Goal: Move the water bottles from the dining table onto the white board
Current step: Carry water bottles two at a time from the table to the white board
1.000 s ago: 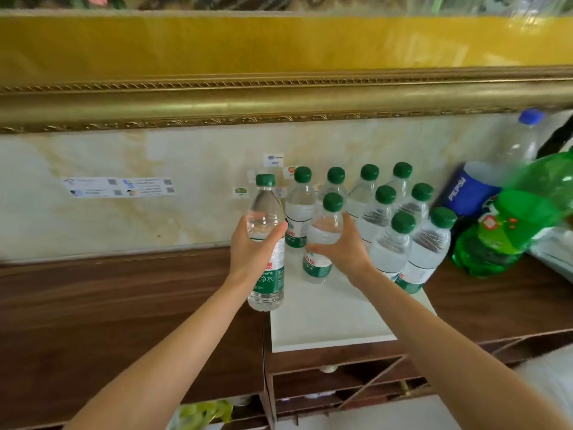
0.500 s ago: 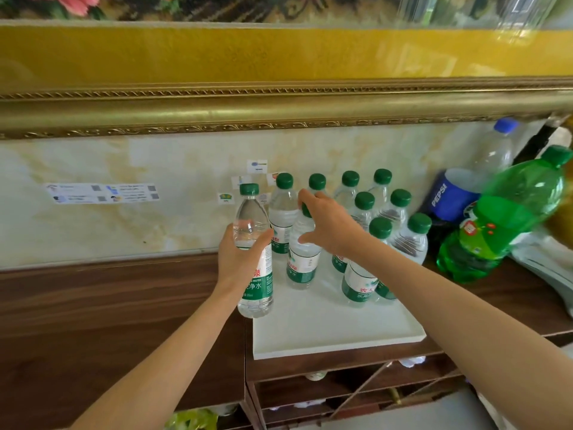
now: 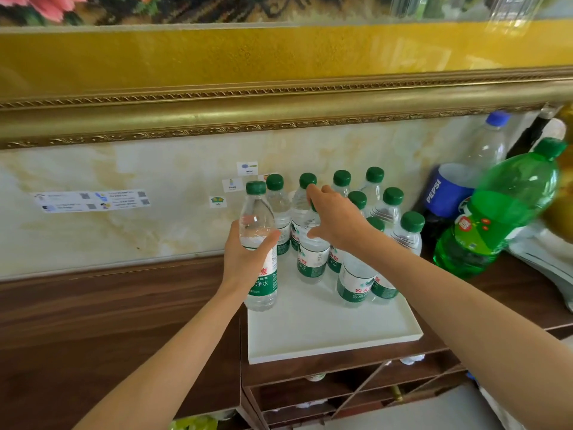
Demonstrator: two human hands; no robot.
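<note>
A white board (image 3: 325,333) lies on a dark wooden sideboard (image 3: 117,321). Several clear water bottles with green caps (image 3: 392,206) stand on it in rows against the wall. My left hand (image 3: 245,259) is wrapped around the middle of one upright bottle (image 3: 256,209), whose base sits at the board's left edge. My right hand (image 3: 336,221) hovers with fingers spread over the top of a front-row bottle (image 3: 311,259) and hides its cap. The thumb is close to that bottle's neck, and nothing is gripped.
A large Pepsi bottle (image 3: 446,193) and a tilted green soda bottle (image 3: 496,218) stand right of the board. A gold picture frame (image 3: 279,103) overhangs the marble wall behind. Bare board lies in front of the bottles. Open shelves (image 3: 341,395) run below.
My right hand let go of the front-row bottle's body and rose to its cap with fingers spread. My left hand kept its grip on the left bottle.
</note>
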